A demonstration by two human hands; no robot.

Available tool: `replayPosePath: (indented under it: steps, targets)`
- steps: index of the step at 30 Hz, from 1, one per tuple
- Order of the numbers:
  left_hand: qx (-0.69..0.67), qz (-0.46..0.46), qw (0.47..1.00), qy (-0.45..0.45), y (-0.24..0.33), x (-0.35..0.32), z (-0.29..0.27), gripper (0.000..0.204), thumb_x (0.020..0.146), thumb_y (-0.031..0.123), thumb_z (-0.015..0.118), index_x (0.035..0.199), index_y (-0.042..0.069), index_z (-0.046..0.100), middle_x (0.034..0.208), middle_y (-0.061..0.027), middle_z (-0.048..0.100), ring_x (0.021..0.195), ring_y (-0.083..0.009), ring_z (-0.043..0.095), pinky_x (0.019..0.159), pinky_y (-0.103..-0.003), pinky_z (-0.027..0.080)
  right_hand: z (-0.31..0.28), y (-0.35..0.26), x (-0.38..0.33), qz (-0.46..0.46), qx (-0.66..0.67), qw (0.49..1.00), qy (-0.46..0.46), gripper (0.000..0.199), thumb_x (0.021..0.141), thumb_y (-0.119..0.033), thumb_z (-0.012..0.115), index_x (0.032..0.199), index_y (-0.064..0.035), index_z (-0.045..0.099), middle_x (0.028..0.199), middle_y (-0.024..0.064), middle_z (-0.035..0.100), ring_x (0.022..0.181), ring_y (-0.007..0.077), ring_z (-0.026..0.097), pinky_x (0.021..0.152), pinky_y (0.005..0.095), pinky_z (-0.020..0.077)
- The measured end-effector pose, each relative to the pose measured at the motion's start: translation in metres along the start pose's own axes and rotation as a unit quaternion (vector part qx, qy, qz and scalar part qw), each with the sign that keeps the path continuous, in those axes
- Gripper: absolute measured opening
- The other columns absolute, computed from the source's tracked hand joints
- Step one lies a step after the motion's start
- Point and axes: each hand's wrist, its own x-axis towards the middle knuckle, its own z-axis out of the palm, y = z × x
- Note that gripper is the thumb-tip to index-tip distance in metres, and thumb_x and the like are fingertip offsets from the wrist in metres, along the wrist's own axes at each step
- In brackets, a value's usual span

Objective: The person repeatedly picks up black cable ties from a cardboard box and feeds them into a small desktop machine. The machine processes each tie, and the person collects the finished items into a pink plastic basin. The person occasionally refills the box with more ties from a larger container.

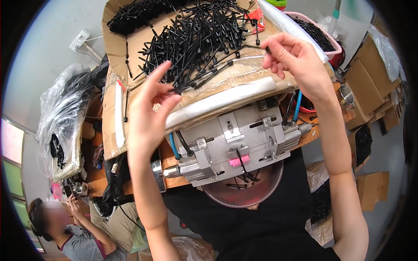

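A cardboard tray point(130, 43) holds a heap of black plastic stick parts point(196, 35). My left hand point(152, 108) is raised over the tray's front edge, thumb and fingertips pinching one black part point(176, 90) at the edge of the heap. My right hand point(291, 61) is at the tray's right side, fingers pinched on the end of a thin clear rod with a black tip point(266, 50). Below the tray sits a grey metal fixture point(235, 139) with a pink piece point(239, 162) and blue hoses point(174, 148).
A round pan point(265, 191) under the fixture holds a few black parts. A pink basin point(322, 35) of black parts sits at the right. Cardboard boxes point(370, 82) stand at the right, a clear plastic bag point(61, 122) at the left. Another person point(65, 235) works at the lower left.
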Motion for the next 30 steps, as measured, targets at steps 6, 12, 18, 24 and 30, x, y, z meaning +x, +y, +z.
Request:
replayPosePath:
  steps: [6,12,18,24,30]
  targets:
    - [0.094,0.044,0.988,0.112,0.019,-0.07,0.041,0.077,0.075,-0.011,0.068,0.146,0.004,0.041,0.084,-0.0021,0.055,0.077,-0.0113,0.048,0.072,-0.025,0.044,-0.017,0.005,-0.012,-0.042,0.07,0.993,0.08,0.034,0.101,-0.033,0.054,0.112,-0.0018,0.06,0.084,0.0085,0.066,0.068,0.0081,0.059,0.054,0.0183,0.0421]
    - [0.234,0.088,0.963,0.101,0.011,-0.116,0.08,0.073,0.071,-0.008,0.073,0.14,-0.005,0.047,0.087,-0.0086,0.054,0.08,-0.0232,0.049,0.078,-0.034,0.043,-0.005,-0.004,-0.041,-0.037,0.102,0.992,0.064,0.03,0.096,-0.024,0.063,0.108,0.0039,0.058,0.087,0.0149,0.069,0.071,0.0137,0.066,0.052,0.0201,0.0479]
    - [0.26,0.088,0.962,-0.001,0.045,-0.157,0.1,0.064,0.074,-0.002,0.072,0.134,-0.01,0.049,0.09,-0.0097,0.056,0.079,-0.0215,0.055,0.078,-0.034,0.046,0.002,-0.002,-0.06,-0.032,0.114,0.986,0.114,0.026,0.097,-0.018,0.061,0.11,0.0039,0.057,0.087,0.0167,0.069,0.069,0.0157,0.066,0.048,0.0207,0.0486]
    - [0.298,0.009,0.951,-0.081,0.035,-0.178,0.147,0.066,0.079,0.001,0.067,0.139,-0.009,0.042,0.097,-0.0114,0.054,0.088,-0.0258,0.053,0.079,-0.036,0.046,0.011,0.001,-0.081,-0.041,0.113,0.985,0.124,0.02,0.097,-0.013,0.06,0.109,0.0029,0.058,0.085,0.0174,0.069,0.067,0.0167,0.066,0.046,0.0219,0.0487]
    - [0.307,-0.006,0.946,-0.102,0.04,-0.175,0.148,0.067,0.08,0.001,0.069,0.14,-0.008,0.04,0.099,-0.0124,0.054,0.09,-0.0277,0.052,0.08,-0.038,0.046,0.015,-0.005,-0.099,-0.067,0.075,0.984,0.146,0.015,0.095,-0.006,0.06,0.106,0.0029,0.057,0.091,0.0172,0.068,0.073,0.0157,0.065,0.05,0.0219,0.0508]
